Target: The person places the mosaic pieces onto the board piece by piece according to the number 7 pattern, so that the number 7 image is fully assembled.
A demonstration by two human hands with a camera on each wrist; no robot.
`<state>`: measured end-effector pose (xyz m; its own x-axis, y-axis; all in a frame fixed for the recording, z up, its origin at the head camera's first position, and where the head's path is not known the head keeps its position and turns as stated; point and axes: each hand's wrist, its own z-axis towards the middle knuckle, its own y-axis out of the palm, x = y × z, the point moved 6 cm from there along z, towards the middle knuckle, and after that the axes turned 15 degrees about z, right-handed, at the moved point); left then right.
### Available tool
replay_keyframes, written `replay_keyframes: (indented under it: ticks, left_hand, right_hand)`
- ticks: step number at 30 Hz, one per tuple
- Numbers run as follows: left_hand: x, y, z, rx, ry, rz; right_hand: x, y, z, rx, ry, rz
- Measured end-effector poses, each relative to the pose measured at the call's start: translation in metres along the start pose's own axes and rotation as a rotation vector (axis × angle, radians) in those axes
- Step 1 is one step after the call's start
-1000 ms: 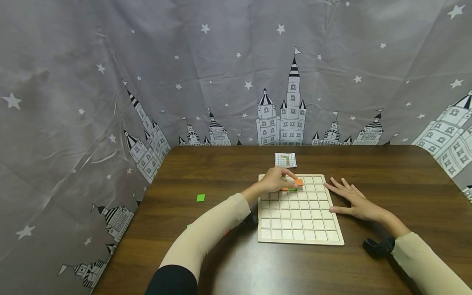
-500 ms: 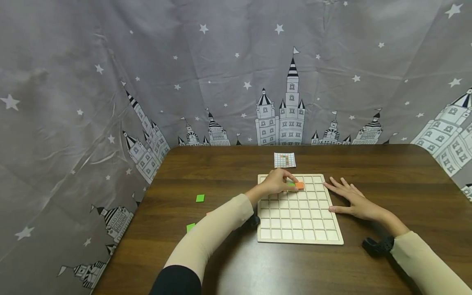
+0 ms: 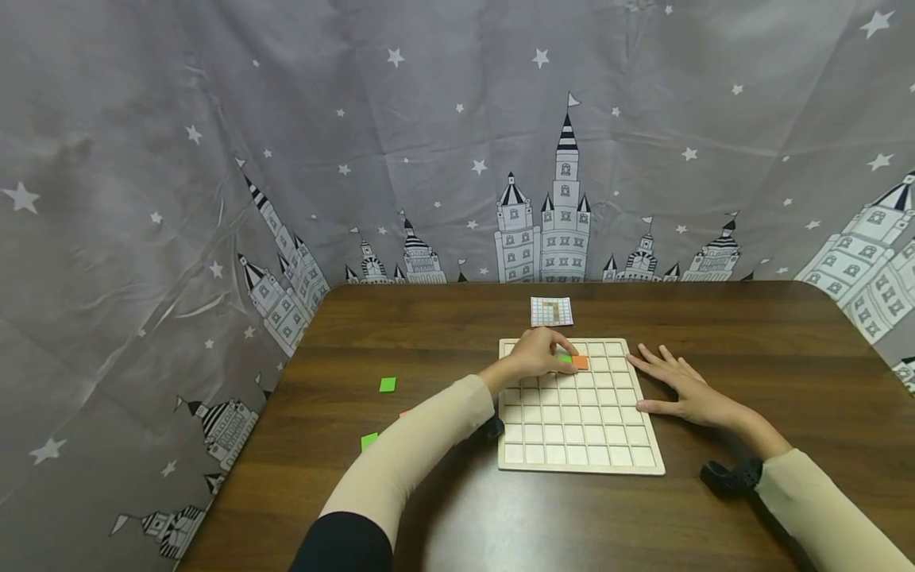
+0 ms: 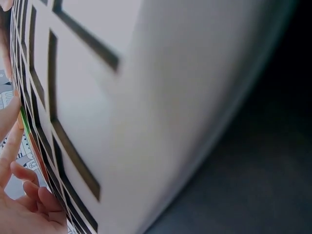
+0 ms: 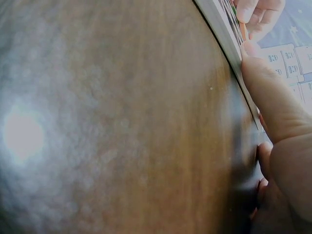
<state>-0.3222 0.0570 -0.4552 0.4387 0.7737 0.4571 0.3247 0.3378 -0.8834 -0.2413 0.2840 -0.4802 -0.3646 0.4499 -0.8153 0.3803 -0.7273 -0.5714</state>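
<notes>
In the head view my left hand [image 3: 534, 353] reaches over the pale wooden grid board [image 3: 581, 469]. Its thumb and index finger pinch a square orange tile [image 3: 581, 362], low over a cell near the board's far edge. Just left of that tile a green tile [image 3: 564, 359] sits on the board, partly hidden by the fingers. The left wrist view catches a reddish-orange tile [image 4: 37, 155] further along the same row. My right hand [image 3: 689, 395] lies with spread fingers at the board's right edge; its thumb [image 5: 268, 87] touches the rim in the right wrist view.
Behind the board lies a small printed card [image 3: 551, 311] with a coloured grid pattern. Green tiles [image 3: 388, 384] lie on the brown table [image 3: 314, 445] at the left, and the left sleeve [image 3: 415, 445] partly covers others. A grey castle-print curtain [image 3: 429, 119] hangs behind.
My left hand has brought the orange tile slightly nearer and down onto the row beside the green tile. More loose tiles show past the left sleeve. The right hand stays put.
</notes>
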Motion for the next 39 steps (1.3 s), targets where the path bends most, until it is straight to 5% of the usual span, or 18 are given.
replay_keyframes:
  ticks: [17,29,39]
  left_hand:
    - [0.003,-0.001,-0.002,0.010,-0.030,0.048]
    - [-0.003,-0.016,-0.010,-0.006,0.055,-0.208]
    - [-0.015,-0.038,-0.036,-0.013,0.166,-0.252]
  right_hand:
    - [0.000,0.000,-0.001,0.006,-0.002,-0.006]
    - [-0.001,0.000,0.000,0.004,-0.001,-0.010]
    - [-0.001,0.002,0.000,0.007,-0.013,-0.008]
